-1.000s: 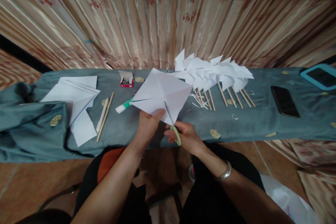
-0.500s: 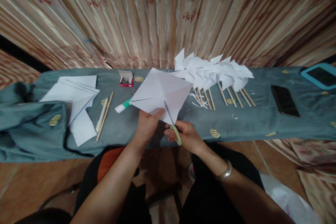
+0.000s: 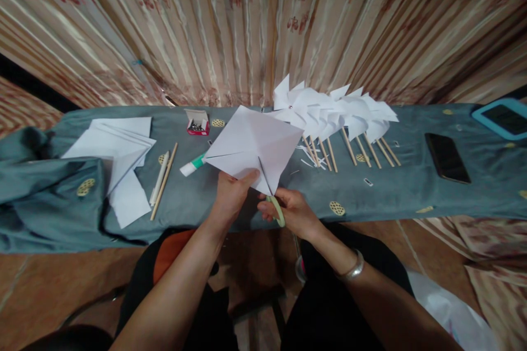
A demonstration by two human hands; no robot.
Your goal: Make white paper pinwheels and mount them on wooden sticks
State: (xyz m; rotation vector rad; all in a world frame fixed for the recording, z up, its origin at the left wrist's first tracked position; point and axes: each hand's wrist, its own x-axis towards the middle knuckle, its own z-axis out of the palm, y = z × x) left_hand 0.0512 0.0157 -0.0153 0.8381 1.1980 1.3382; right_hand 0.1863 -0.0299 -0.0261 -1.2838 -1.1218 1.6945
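Observation:
My left hand (image 3: pixel 234 191) pinches the lower edge of a white square sheet of paper (image 3: pixel 257 134), thumb on top. The sheet is raised over the table, turned with its corners as a diamond, and creased through the middle. One slit runs in from its left corner. My right hand (image 3: pixel 288 208) is closed round the pale green handles of scissors (image 3: pixel 276 211); the dark blades lie along the paper from its bottom corner towards the centre. Behind the paper's left corner, a glue stick (image 3: pixel 192 165) with a green band is partly hidden.
Several white paper pinwheels (image 3: pixel 333 112) on wooden sticks lie at the back right, beside thin paper scraps (image 3: pixel 308 156). Leftwards are a red box of pins (image 3: pixel 198 123), a wooden stick (image 3: pixel 164 181), a white pen-like rod (image 3: pixel 160 178) and paper sheets (image 3: pixel 129 197). A phone (image 3: pixel 447 158) lies right.
Almost nothing differs. The paper, scissors and both hands hold nearly the same place, and the slit at the left corner looks unchanged.

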